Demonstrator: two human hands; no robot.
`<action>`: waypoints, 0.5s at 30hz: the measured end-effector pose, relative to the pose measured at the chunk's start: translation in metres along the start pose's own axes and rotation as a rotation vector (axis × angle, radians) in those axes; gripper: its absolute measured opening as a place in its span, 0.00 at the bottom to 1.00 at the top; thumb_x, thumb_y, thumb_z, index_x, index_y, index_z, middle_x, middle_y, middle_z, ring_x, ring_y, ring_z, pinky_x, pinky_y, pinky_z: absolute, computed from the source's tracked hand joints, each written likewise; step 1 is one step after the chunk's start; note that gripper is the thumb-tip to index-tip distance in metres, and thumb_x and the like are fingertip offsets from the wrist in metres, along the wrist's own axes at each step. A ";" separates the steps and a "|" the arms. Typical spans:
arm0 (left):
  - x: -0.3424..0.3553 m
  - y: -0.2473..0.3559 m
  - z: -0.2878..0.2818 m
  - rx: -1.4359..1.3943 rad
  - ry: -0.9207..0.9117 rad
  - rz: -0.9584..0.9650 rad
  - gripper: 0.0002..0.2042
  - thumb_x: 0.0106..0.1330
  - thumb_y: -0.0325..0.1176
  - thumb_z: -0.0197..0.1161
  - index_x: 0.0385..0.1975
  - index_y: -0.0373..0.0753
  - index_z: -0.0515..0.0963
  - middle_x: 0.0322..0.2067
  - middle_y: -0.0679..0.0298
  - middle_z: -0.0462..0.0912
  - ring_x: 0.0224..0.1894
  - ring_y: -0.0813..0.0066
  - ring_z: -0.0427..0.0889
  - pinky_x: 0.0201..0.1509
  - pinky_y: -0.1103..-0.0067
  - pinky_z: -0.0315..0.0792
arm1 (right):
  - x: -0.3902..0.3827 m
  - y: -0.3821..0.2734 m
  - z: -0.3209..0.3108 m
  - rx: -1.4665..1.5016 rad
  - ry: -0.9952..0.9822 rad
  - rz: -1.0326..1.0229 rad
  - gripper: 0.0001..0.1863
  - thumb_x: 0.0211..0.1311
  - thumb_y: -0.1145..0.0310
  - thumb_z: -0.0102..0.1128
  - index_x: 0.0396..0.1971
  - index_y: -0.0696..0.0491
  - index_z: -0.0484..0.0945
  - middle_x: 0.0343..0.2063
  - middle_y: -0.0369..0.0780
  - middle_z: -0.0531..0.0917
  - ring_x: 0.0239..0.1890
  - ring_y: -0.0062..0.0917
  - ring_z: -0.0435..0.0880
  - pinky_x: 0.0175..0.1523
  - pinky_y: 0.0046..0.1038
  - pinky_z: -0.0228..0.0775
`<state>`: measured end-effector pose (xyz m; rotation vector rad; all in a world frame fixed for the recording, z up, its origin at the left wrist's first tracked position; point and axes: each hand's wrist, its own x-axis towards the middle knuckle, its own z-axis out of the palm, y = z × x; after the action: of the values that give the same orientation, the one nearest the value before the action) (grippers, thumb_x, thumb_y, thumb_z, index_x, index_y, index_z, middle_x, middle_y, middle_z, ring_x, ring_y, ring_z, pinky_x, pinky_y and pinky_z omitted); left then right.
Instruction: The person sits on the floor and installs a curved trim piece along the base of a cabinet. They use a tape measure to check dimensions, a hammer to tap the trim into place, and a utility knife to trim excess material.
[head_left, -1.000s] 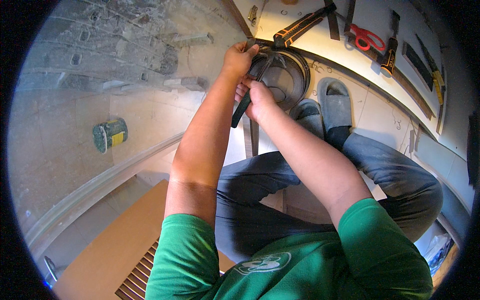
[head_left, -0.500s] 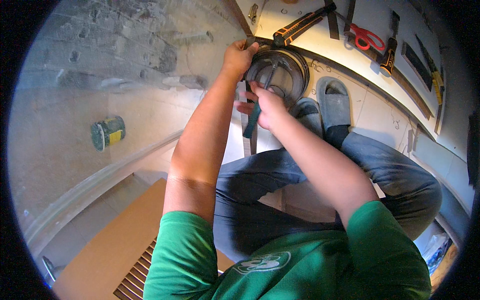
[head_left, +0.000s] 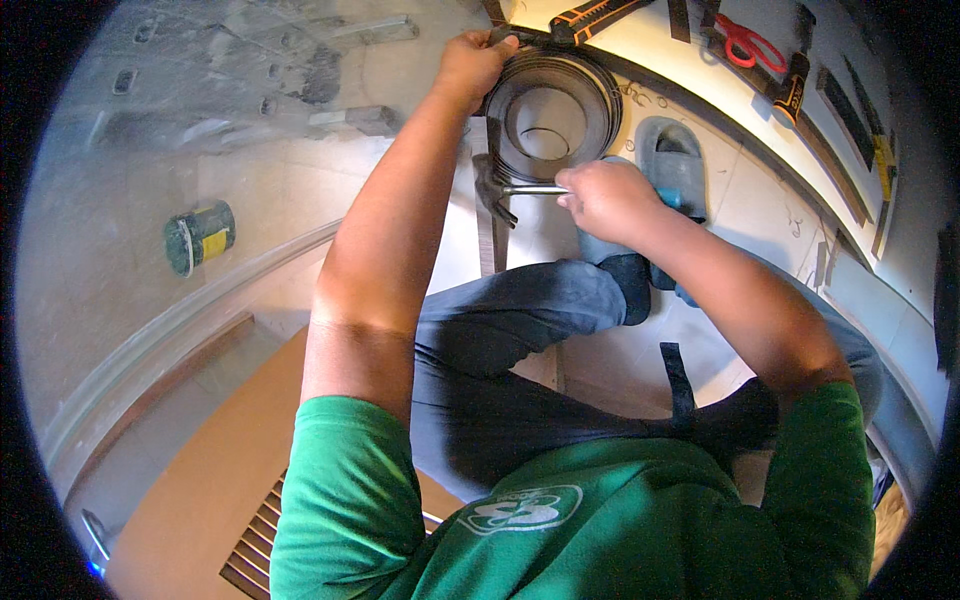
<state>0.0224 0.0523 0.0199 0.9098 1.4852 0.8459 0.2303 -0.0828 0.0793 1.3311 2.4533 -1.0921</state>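
Observation:
My right hand (head_left: pixel 612 200) is closed round the handle of a claw hammer (head_left: pixel 535 189). The hammer lies level across the view, its dark head to the left and a teal grip end showing past my hand. At the far end of the white board, my left hand (head_left: pixel 475 70) pinches a dark strip (head_left: pixel 502 36) that runs along the board's edge. Just below that edge, between my hands, sits a coil of dark flat banding (head_left: pixel 497 115). The hammer head is over a narrow dark board (head_left: pixel 487 240) on the floor.
On the white board (head_left: pixel 735 95) lie a utility knife (head_left: pixel 592 20), red-handled scissors (head_left: pixel 750 45), an orange-and-black tool (head_left: pixel 792 88) and several dark strips. A green tub (head_left: pixel 200 238) is at left. My slippered foot (head_left: pixel 605 235) and a grey slipper (head_left: pixel 670 150) are near the coil.
My right hand has moved right and swung the hammer from upright beside the coil to level. My left hand keeps its hold at the board's edge. The view has shifted slightly.

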 end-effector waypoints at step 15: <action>0.013 -0.010 -0.004 0.139 0.018 0.012 0.14 0.66 0.36 0.69 0.43 0.31 0.84 0.34 0.61 0.87 0.31 0.75 0.82 0.37 0.76 0.76 | 0.029 -0.013 -0.003 -0.041 0.031 0.028 0.17 0.71 0.54 0.53 0.33 0.52 0.82 0.30 0.47 0.86 0.35 0.46 0.86 0.41 0.49 0.77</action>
<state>0.0168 0.0594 0.0053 1.0174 1.5703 0.7686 0.2035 -0.0652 0.0755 1.3763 2.4571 -1.0170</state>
